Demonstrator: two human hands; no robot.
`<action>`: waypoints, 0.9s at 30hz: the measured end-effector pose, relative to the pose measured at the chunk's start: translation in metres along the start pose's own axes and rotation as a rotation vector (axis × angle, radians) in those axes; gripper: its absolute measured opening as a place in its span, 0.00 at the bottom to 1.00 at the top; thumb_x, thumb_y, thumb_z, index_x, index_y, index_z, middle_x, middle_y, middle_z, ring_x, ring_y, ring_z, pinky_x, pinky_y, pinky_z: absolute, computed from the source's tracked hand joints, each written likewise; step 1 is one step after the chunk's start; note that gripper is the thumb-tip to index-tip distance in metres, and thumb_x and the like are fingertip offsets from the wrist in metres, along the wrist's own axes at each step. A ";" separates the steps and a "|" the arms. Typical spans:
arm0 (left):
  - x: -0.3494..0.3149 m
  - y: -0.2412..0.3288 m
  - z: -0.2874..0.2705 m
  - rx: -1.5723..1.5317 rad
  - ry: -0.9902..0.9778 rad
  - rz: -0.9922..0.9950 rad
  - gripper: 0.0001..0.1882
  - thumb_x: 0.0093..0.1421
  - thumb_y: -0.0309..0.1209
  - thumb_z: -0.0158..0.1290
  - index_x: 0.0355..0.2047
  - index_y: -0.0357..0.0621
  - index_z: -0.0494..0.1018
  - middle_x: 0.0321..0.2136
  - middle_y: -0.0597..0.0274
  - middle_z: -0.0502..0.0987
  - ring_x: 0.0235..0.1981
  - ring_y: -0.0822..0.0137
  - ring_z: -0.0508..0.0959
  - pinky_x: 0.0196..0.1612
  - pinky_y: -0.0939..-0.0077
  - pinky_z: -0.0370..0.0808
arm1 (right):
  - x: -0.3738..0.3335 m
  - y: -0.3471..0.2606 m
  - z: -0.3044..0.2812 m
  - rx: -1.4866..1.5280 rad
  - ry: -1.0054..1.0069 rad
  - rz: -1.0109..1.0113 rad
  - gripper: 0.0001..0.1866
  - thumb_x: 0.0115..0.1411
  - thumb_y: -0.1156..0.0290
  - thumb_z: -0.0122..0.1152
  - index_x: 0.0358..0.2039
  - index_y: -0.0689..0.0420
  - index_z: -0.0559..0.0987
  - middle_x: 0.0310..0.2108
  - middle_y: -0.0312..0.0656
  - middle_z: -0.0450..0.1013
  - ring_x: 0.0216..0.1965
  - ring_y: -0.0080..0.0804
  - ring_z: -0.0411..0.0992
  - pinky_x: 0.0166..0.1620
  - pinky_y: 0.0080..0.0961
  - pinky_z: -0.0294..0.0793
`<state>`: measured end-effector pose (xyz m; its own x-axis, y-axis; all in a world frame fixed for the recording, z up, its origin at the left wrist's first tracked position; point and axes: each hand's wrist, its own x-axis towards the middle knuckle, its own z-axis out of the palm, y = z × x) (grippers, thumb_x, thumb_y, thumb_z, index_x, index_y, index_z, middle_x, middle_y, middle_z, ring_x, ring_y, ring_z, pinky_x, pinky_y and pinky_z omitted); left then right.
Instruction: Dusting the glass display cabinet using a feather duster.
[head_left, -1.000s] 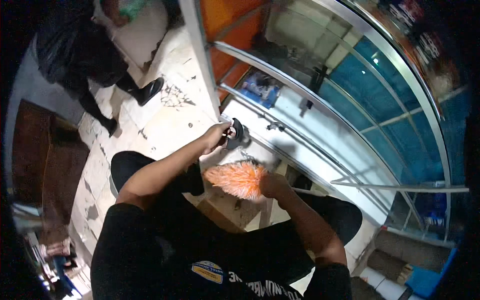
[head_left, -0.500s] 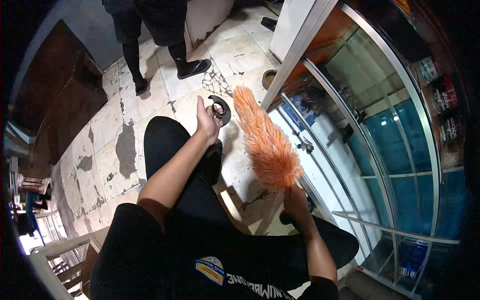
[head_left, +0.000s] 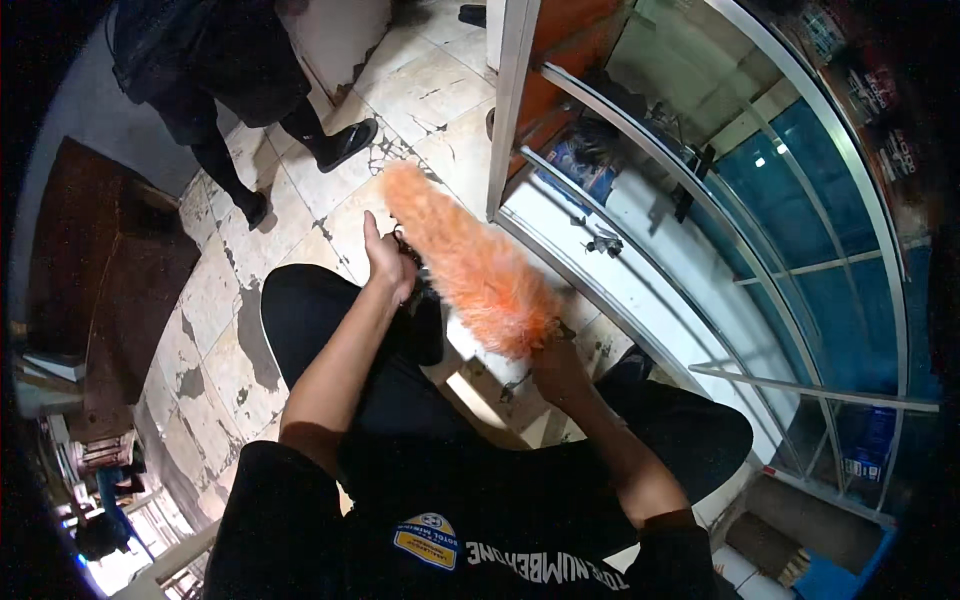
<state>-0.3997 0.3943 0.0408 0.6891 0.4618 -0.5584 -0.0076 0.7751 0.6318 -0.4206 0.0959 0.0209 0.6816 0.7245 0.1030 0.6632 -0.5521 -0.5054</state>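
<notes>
At ten o'clock, the left hand (head_left: 390, 270) curls its fingers round a half-hidden dark object (head_left: 409, 248); the central orange duster (head_left: 465, 262) points toward eleven, its base tight in the right hand (head_left: 558, 370); at two, a glass case (head_left: 650, 212) holds a blue package (head_left: 580, 174).

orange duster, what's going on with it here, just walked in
The person wearing the camera has the fluffy orange duster by one end in the right hand, its other end angled up and left. It passes beside the left hand, where a dark item is mostly hidden, so that hold is unclear. A glass-paned case stands to the right; another person stands at upper left.
</notes>
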 end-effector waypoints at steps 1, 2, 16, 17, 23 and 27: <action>-0.006 0.004 0.003 -0.041 -0.069 0.023 0.39 0.51 0.68 0.32 0.32 0.38 0.63 0.33 0.54 0.69 0.35 0.57 0.71 0.46 0.61 0.66 | 0.000 -0.005 0.003 -0.044 -0.020 -0.039 0.12 0.53 0.76 0.42 0.35 0.66 0.70 0.30 0.58 0.69 0.35 0.55 0.67 0.37 0.47 0.65; -0.009 0.003 0.008 -0.029 -0.075 0.010 0.39 0.51 0.68 0.32 0.32 0.38 0.63 0.33 0.54 0.69 0.35 0.57 0.71 0.46 0.61 0.66 | -0.004 0.000 0.007 -0.041 -0.015 -0.022 0.12 0.53 0.76 0.42 0.35 0.66 0.70 0.30 0.58 0.69 0.35 0.55 0.67 0.37 0.47 0.65; 0.008 0.006 -0.009 -0.114 0.018 0.035 0.38 0.49 0.70 0.31 0.26 0.42 0.59 0.35 0.54 0.66 0.28 0.64 0.65 0.32 0.76 0.66 | -0.018 0.009 0.028 0.201 0.019 0.136 0.14 0.57 0.75 0.42 0.43 0.69 0.66 0.31 0.59 0.65 0.31 0.53 0.66 0.34 0.43 0.66; 0.007 0.005 -0.010 -0.158 -0.013 0.037 0.38 0.49 0.70 0.33 0.29 0.42 0.60 0.35 0.54 0.66 0.25 0.66 0.64 0.29 0.79 0.66 | -0.014 -0.001 0.016 0.337 -0.051 0.258 0.15 0.57 0.76 0.41 0.43 0.70 0.66 0.35 0.62 0.64 0.35 0.55 0.66 0.37 0.44 0.65; -0.016 -0.007 0.017 -0.151 -0.221 0.096 0.35 0.52 0.66 0.33 0.30 0.43 0.61 0.41 0.54 0.65 0.41 0.60 0.65 0.50 0.68 0.61 | -0.007 -0.009 0.004 0.398 -0.304 0.245 0.13 0.58 0.73 0.43 0.40 0.68 0.67 0.26 0.58 0.65 0.28 0.53 0.66 0.30 0.41 0.65; -0.020 -0.032 0.015 -0.147 -0.295 0.129 0.32 0.54 0.63 0.32 0.31 0.44 0.62 0.43 0.55 0.63 0.48 0.59 0.62 0.57 0.65 0.53 | -0.012 -0.005 0.023 0.427 0.013 0.114 0.14 0.59 0.67 0.44 0.40 0.66 0.67 0.16 0.54 0.63 0.20 0.48 0.67 0.23 0.38 0.64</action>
<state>-0.4025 0.3535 0.0396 0.8553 0.4323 -0.2857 -0.1980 0.7822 0.5907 -0.4394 0.0995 0.0027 0.7484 0.6623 0.0354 0.3984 -0.4063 -0.8223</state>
